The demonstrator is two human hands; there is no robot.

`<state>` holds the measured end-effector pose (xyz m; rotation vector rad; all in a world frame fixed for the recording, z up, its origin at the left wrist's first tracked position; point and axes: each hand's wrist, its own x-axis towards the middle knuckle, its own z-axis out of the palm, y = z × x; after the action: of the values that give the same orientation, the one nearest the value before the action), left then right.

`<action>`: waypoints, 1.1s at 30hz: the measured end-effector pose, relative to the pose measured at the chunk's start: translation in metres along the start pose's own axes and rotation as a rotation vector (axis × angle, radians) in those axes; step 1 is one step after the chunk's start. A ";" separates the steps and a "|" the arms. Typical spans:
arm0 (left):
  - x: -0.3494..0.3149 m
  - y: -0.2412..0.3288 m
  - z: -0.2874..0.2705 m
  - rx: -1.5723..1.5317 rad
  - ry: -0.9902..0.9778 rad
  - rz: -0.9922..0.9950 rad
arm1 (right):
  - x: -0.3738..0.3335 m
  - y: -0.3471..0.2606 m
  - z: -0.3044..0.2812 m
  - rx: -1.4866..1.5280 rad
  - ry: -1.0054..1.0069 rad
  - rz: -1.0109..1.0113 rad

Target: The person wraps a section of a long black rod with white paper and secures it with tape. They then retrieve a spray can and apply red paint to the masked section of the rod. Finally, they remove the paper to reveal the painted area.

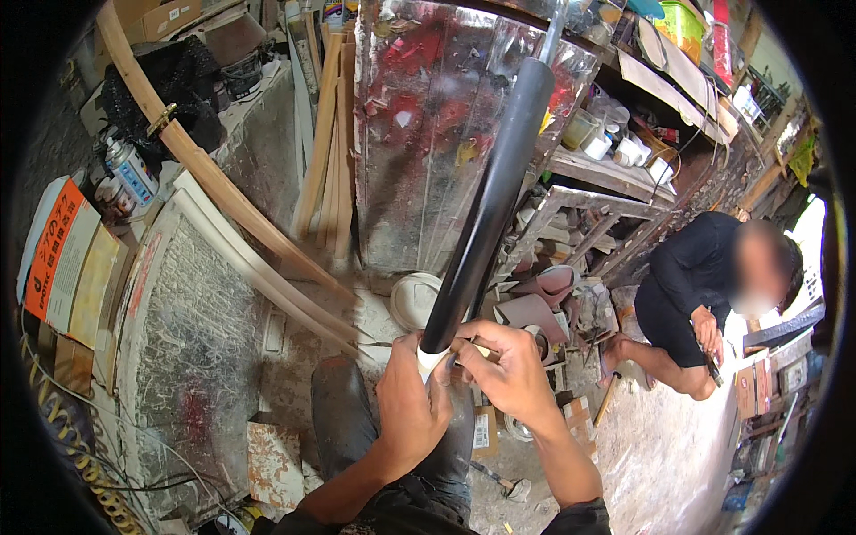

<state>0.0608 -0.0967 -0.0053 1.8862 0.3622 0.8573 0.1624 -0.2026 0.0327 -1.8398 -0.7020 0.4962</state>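
A long glossy black tube [477, 214] slants up and away from me, its near end between my hands. My left hand [412, 406] is closed around that end, thumb and fingers beside a white band [430, 362] at the tip. Against the other side of the tip, my right hand [515, 374] is closed in a pinch. Between its fingers shows a small pale piece [482, 350], whose kind I cannot make out. A thin greyish rod [555, 36] continues from the tube's far end.
A paint-stained board [428, 134] stands ahead, wooden strips [328, 152] leaning beside it. A white round lid or bucket [415, 300] sits below. Left are a curved wooden piece [223, 192] and a spray can [130, 169]. A person in dark clothes [691, 276] crouches at right, near cluttered shelves [606, 174].
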 end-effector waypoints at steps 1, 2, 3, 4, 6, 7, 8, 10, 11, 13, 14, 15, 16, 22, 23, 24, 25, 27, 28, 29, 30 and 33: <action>0.000 0.003 -0.002 0.014 -0.004 -0.007 | 0.002 0.007 0.000 0.055 -0.018 -0.055; 0.000 0.007 -0.004 0.037 -0.015 -0.043 | 0.007 0.017 0.004 -0.125 -0.002 -0.034; -0.001 0.013 -0.005 0.010 -0.028 0.013 | 0.012 0.028 0.009 -0.271 0.014 -0.070; -0.003 0.019 -0.008 -0.004 -0.049 0.042 | 0.019 0.040 0.014 -0.412 0.055 -0.113; 0.003 0.024 -0.014 -0.105 -0.203 0.028 | 0.026 0.066 0.036 -0.282 -0.160 0.290; 0.007 0.021 -0.017 -0.214 -0.247 -0.006 | 0.021 0.078 0.046 -0.081 -0.070 0.064; 0.014 0.013 -0.018 -0.298 -0.265 -0.100 | 0.022 0.089 0.052 -0.039 -0.067 0.031; 0.025 -0.007 -0.023 -0.634 -0.327 -0.291 | 0.019 0.103 0.059 0.044 -0.067 -0.035; 0.029 -0.020 -0.030 -0.724 -0.380 -0.299 | 0.019 0.108 0.058 0.017 -0.106 0.026; 0.032 -0.043 -0.042 -0.832 -0.454 -0.313 | 0.020 0.113 0.049 0.009 -0.062 0.054; 0.036 -0.054 -0.042 -0.860 -0.474 -0.281 | 0.022 0.114 0.041 -0.261 -0.002 -0.002; 0.038 -0.065 -0.041 -0.934 -0.498 -0.232 | 0.023 0.115 0.033 -0.225 -0.008 0.124; 0.039 -0.073 -0.039 -0.966 -0.462 -0.233 | 0.026 0.116 0.025 -0.247 0.070 0.107; 0.039 -0.115 -0.019 -1.231 -0.321 -0.149 | 0.027 0.125 -0.022 -0.116 0.397 0.103; 0.041 -0.122 -0.021 -1.264 -0.432 -0.148 | 0.026 0.126 -0.030 -0.151 0.437 0.048; 0.038 -0.126 -0.022 -1.248 -0.448 -0.149 | 0.025 0.126 -0.040 -0.177 0.426 -0.010; 0.037 -0.129 -0.025 -1.229 -0.412 -0.168 | 0.026 0.126 -0.049 -0.181 0.436 -0.049; 0.035 -0.131 -0.029 -1.156 -0.345 -0.249 | 0.031 0.124 -0.069 -0.246 0.470 -0.217; 0.035 -0.131 -0.032 -1.109 -0.322 -0.308 | 0.036 0.124 -0.079 -0.312 0.498 -0.269; 0.037 -0.131 -0.033 -1.087 -0.326 -0.348 | 0.042 0.123 -0.089 -0.480 0.563 -0.323; 0.040 -0.130 -0.033 -1.059 -0.345 -0.314 | 0.049 0.123 -0.099 -0.633 0.606 -0.407; 0.042 -0.130 -0.044 -1.001 -0.427 -0.259 | 0.070 0.125 -0.117 -0.415 0.696 -0.286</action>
<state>0.0751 0.0172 -0.0916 1.0011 -0.0968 0.3197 0.3167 -0.2704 -0.0424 -2.0627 -0.5871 -0.5024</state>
